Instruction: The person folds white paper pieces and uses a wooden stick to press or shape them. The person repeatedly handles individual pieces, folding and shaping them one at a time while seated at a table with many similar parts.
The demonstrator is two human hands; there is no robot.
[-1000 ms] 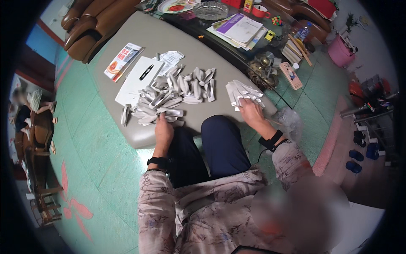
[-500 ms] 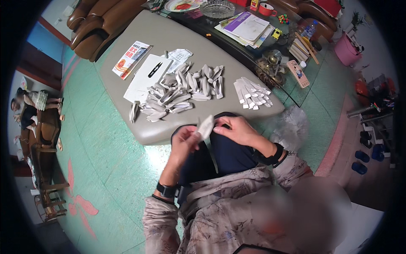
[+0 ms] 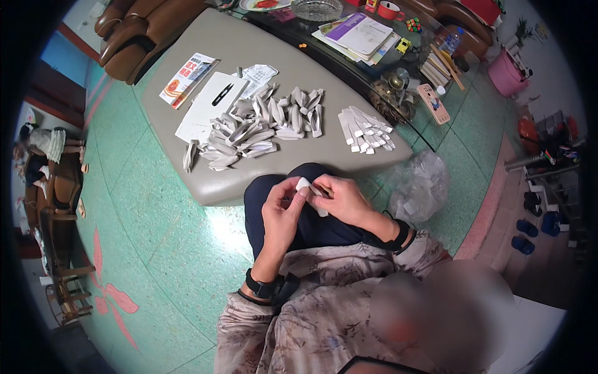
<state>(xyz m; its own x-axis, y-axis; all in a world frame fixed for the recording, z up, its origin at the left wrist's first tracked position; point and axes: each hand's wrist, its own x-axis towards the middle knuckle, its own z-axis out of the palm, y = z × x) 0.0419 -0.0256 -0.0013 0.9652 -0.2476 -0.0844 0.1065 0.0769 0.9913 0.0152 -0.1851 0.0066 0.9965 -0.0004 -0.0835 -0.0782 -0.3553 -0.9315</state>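
Over my lap, both hands hold one small whitish folded strip (image 3: pixel 303 184); its material is hard to make out. My left hand (image 3: pixel 281 215) pinches its upper end between thumb and fingers. My right hand (image 3: pixel 344 198) closes on it from the other side, partly covering it, and a pale end shows below those fingers. Ahead on the grey padded bench lies a loose heap of similar grey-white folded pieces (image 3: pixel 249 134). To the right of the heap, flat white-ended strips (image 3: pixel 367 131) are fanned out in a pile.
Small black thread snips (image 3: pixel 222 94) rest on a white sheet (image 3: pixel 198 124), beside a printed booklet (image 3: pixel 187 78). A dark glass table (image 3: pixel 349 65) with papers and a glass ashtray stands beyond the bench (image 3: pixel 205 181). A clear plastic bag (image 3: pixel 420 187) lies on the floor at right.
My hands have come closer together and slightly lower over my lap. The strip, held up with its broad side showing before, is now turned and mostly covered by fingers.
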